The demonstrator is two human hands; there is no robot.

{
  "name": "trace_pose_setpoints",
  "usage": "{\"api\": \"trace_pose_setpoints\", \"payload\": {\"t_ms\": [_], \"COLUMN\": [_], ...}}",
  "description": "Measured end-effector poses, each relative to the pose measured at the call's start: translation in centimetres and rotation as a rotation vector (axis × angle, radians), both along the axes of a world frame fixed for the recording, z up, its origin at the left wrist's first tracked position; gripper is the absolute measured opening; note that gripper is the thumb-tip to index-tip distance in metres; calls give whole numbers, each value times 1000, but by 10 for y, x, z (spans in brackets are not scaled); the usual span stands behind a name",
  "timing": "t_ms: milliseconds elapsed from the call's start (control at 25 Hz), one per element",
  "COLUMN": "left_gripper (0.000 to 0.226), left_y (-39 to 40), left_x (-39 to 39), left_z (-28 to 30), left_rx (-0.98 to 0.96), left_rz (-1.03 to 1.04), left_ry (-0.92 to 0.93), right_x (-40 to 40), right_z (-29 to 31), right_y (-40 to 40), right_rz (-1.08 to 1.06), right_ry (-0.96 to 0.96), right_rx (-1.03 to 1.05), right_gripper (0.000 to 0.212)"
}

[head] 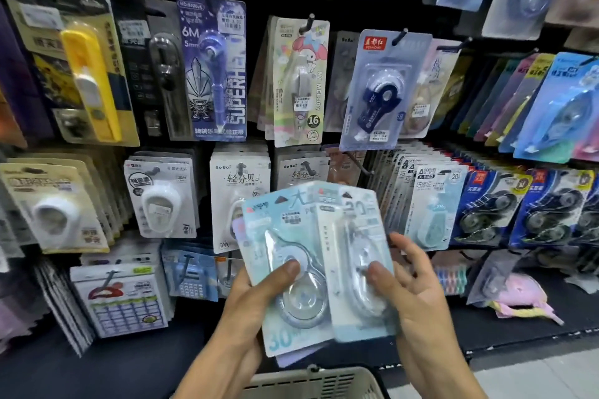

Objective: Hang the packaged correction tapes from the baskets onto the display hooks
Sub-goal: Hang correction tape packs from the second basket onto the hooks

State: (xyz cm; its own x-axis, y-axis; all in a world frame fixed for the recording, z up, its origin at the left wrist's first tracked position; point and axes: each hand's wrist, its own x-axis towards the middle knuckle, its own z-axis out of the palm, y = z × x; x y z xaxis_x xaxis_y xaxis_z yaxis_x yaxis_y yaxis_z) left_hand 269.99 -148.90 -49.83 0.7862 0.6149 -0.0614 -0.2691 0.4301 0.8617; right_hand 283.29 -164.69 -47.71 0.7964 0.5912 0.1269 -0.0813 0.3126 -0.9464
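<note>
Left hand point(256, 288) and right hand point(408, 285) both grip a fanned stack of pale-blue carded correction tape packs point(311, 256) above a grey slotted plastic basket point(311, 382)

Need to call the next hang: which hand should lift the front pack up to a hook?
Right. The right hand pinches only the front pack, while the left hand grips the remaining stack; a bare hook sits just above.

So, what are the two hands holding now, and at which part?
A fanned stack of packaged correction tapes. The left hand grips its lower left, thumb on the front blister; the right hand pinches the right-hand pack at its lower right edge.
</note>
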Motion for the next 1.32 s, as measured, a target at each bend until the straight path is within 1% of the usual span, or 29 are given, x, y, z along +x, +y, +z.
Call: {"api": "trace_pose_setpoints", "payload": {"t_ms": [40,80,160,200,240,280,360,440,480,560,600,640,680,720,760,800,840,920,960,1000,1080,1120,1200,1240,1320], "left_gripper": [55,57,73,79,82,79,63,53,54,62,65,68,71,73,76,78,82,88,85,78,64,60,59,61,68], "left_y": [6,12,27,33,38,41,47,50,51,52,51,50,48,46,43,41,40,40,42,44,48,49,54,55,58], "left_x": [0,0,-1,-1,-1,0,1,0,0,-1,-1,0,3,5,8,9,9,6,4,2,-2,-3,-6,-8,-10], "left_z": [3,9,22,29,35,41,47,45,42,36,33,30,27,26,24,23,23,24,24,24,25,25,26,27,29], "left_rx": [17,45,131,179,225,262,298,294,280,245,236,236,245,256,264,265,262,263,267,272,273,273,270,269,269], "left_rz": [15,30,36,29,17,-1,-27,-18,-5,44,68,88,102,111,113,104,81,33,27,40,91,116,148,157,167], "left_ry": [-18,-28,-22,-17,-15,-23,-36,-39,-36,-24,-19,-11,-2,7,12,11,4,-14,-23,-31,-32,-27,-29,-35,-41], "right_x": [8,16,33,41,48,53,59,61,61,55,47,34,18,0,-14,-24,-28,-25,-22,-17,-4,3,23,30,36], "right_z": [2,5,11,13,14,13,12,13,14,11,7,3,0,-2,-5,-7,-9,-6,-2,1,8,11,11,10,7], "right_y": [0,0,4,7,11,14,18,23,25,27,26,25,25,27,32,38,43,48,48,46,40,35,24,17,7], "right_rz": [-71,-131,-202,-209,-223,-250,-315,-358,-368,-397,-415,-385,-275,-99,62,153,173,137,127,106,-15,-101,-274,-342,-408], "right_ry": [-11,-35,-93,-133,-178,-224,-281,-347,-359,-324,-331,-361,-356,-300,-254,-237,-231,-153,-78,-13,70,68,6,-24,-49], "right_rx": [37,49,16,-39,-114,-188,-258,-324,-364,-412,-425,-404,-336,-260,-237,-235,-232,-157,-104,-55,7,-11,-109,-145,-147], "right_gripper": [88,75,48,41,38,36,31,29,31,40,44,45,47,53,59,61,57,43,40,43,45,42,31,29,30]}}
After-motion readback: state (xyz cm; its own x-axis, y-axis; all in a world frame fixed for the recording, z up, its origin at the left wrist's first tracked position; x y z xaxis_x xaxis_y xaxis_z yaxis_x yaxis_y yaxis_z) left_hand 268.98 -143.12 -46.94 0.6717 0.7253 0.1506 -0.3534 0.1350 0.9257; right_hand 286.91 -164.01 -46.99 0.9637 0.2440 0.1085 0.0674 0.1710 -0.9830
